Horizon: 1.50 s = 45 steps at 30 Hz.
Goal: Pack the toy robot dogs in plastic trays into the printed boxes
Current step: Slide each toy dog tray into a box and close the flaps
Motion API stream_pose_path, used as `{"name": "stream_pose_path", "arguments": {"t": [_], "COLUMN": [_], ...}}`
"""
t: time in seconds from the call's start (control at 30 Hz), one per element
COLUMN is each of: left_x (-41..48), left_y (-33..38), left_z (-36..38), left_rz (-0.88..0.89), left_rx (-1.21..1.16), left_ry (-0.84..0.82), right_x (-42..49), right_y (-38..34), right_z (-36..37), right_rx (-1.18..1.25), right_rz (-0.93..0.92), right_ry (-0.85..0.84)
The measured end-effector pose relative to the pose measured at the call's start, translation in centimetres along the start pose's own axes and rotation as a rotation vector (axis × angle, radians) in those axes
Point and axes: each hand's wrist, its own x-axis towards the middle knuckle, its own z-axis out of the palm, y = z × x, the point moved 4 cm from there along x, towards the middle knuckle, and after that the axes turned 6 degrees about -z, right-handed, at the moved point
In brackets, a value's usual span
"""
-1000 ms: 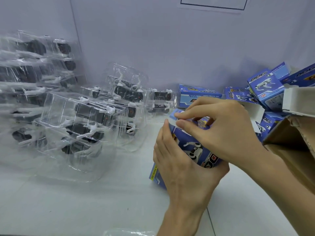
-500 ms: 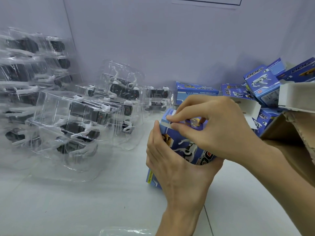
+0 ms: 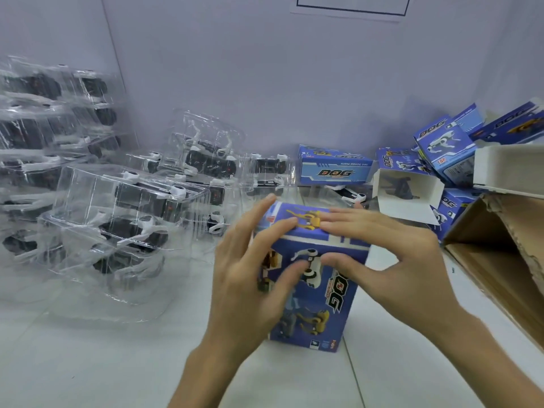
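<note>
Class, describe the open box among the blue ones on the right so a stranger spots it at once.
Find the brown cardboard carton at the right edge. Left of it is a heap of blue printed boxes. At the heap's front lies the open box, its mouth turned towards us showing a white inside, while those beside it show only printed faces.

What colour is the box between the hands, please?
The box is mainly blue with white and yellow printing; head view.
</note>
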Motion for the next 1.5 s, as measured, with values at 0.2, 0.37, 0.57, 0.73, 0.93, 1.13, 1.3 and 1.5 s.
{"name": "stream_pose_path", "arguments": {"t": [0.2,0.37,0.57,0.73,0.93,1.13,1.3,1.5], "left_x": [0.5,0.9,1.9,3.2,3.4,1.1,0.7,-3.4], "left_y": [-0.9,-0.3,0.2,0.8,-0.2,-2.2,0.9,2.5], "left_z": [-1.2,-1.4,-2.1,-2.6,-2.0,-0.2,1.0,4.9], "left_rz": [0.085,0.101,0.093,0.093,-0.061,-0.401,-0.024,0.357], "left_rx": [0.066,0.051,0.059,0.080,-0.049,-0.321,-0.068,0.209], "left_ry": [0.031,0.068,0.046,0.001,-0.175,-0.261,-0.010,-0.097], "right_x": [-0.9,-1.4,-1.4,-1.2,-0.9,-1.0,-2.8,-4.7], "right_y": [0.4,0.5,0.8,1.3,2.4,3.2,4.1,5.5], "right_z": [0.6,1.0,1.0,0.9,0.6,-1.6,-1.4,0.6], "right_rx": [0.046,0.066,0.091,0.191,0.398,0.014,0.085,0.787], "right_rz": [0.016,0.027,0.048,0.115,0.249,0.257,0.601,1.134], "right_ry": [0.111,0.141,0.133,0.111,0.021,0.073,0.181,-0.140]}}
